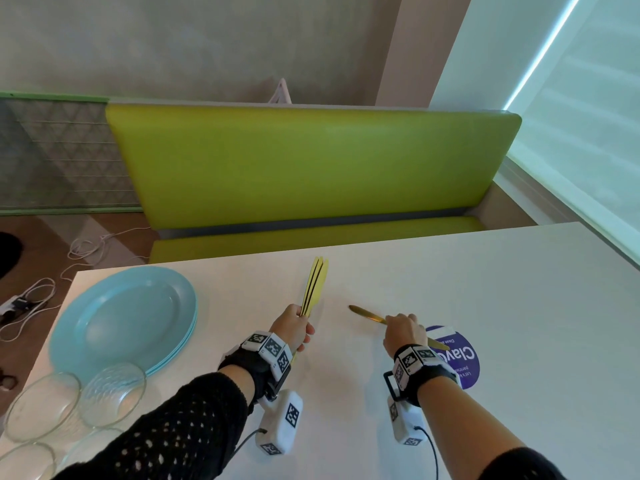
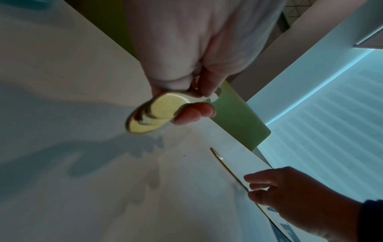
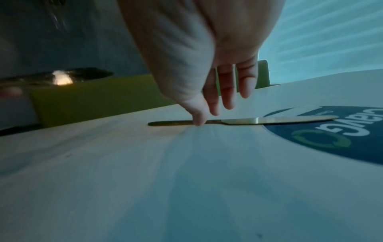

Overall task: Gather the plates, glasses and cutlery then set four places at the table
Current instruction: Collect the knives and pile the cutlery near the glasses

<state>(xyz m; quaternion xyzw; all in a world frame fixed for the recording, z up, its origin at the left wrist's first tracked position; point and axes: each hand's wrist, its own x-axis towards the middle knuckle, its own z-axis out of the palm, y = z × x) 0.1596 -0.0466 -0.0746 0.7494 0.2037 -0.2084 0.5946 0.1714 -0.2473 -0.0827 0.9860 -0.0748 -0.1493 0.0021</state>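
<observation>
My left hand (image 1: 294,323) grips a bundle of gold knives (image 1: 315,285), blades pointing away over the white table (image 1: 502,306). Their rounded handle ends (image 2: 153,113) stick out below its fingers (image 2: 194,113). One gold knife (image 1: 365,315) lies flat on the table, its blade (image 3: 290,120) over a purple sticker (image 1: 460,362). My right hand (image 1: 403,332) is over this knife's middle. The thumb (image 3: 199,121) touches the handle, and the other fingers (image 3: 228,91) hang straight just beyond it. A stack of light blue plates (image 1: 121,317) sits at the table's left.
Several clear glass bowls (image 1: 114,393) stand at the near left corner beside the plates. A green bench (image 1: 311,168) runs along the table's far side. White cables (image 1: 34,299) lie on the floor at left. A window blind (image 1: 588,116) fills the right.
</observation>
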